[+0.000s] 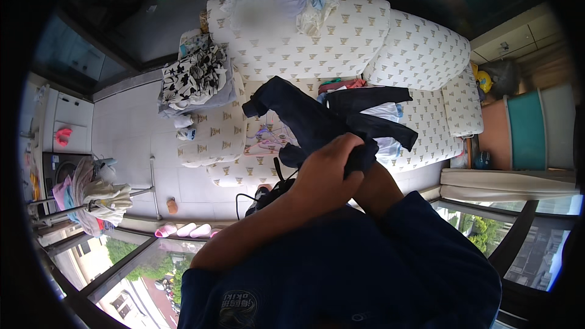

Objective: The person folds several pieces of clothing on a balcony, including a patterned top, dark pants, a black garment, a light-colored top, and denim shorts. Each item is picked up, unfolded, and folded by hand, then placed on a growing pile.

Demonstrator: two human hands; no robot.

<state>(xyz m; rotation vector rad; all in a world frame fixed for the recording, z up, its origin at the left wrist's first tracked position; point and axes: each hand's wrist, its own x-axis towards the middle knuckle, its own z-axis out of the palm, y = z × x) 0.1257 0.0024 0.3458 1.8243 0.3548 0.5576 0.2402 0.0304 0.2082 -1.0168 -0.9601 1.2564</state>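
My left hand [331,164] grips a bunched dark navy garment [301,109] near its lower right end, thumb and fingers closed on the cloth. One long cuffed part of the garment stretches away over the sofa to the upper left. A shorter end [291,155] hangs beside it. My right forearm [381,187] reaches up under the left hand; the right hand is hidden by the cloth and the left hand. Past the garment, black trousers [370,98] lie with both legs pointing right, on top of white and light blue clothing [387,110]. Pink and purple hangers [269,140] rest on the seat.
The patterned sofa [292,50] spans the area before me, with pale clothes [292,2] over its back. Folded clothes [196,77] are piled on its left arm. A metal rack [153,187] with hung garments [98,196] stands left. Pink slippers [185,230] line the window ledge.
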